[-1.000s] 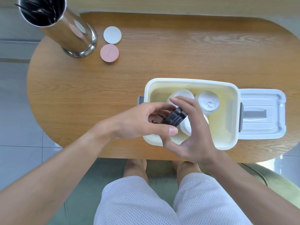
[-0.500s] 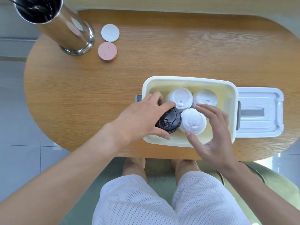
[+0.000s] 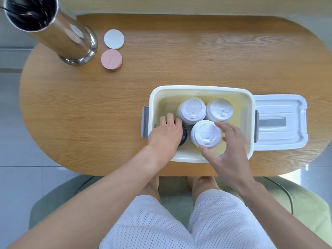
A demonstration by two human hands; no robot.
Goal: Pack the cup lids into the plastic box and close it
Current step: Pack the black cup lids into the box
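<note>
Wood-grain tabletop (image 3: 89,108), oval in outline, fills your head view, with pale floor tiles showing past its left edge and your white mesh shorts (image 3: 179,221) at the bottom. Near the right end sits the open white plastic box (image 3: 201,89), and its box lid (image 3: 280,123) lies flat on the tabletop just beside the box's right wall. Inside the box you have three white cup lids: one at the back left (image 3: 192,109), one at the back right (image 3: 220,110), and one nearer you (image 3: 206,133), all close together. Your left hand (image 3: 166,131) reaches in over the box's left front corner, palm down, fingers curled over a black cup lid (image 3: 184,135) of which only a dark edge shows past your knuckles; it grips that lid low in the box. Your right hand (image 3: 231,150) comes in from the near right, wrist over the front rim, fingers spread and loosely bent around the nearest white lid, thumb tip at its front edge and fingertips by its right side, holding nothing. Both forearms angle in from the lower corners. At the far left stand a shiny metal cylinder (image 3: 61,36), a white disc (image 3: 114,39) and a pink disc (image 3: 111,59) just beside it.
</note>
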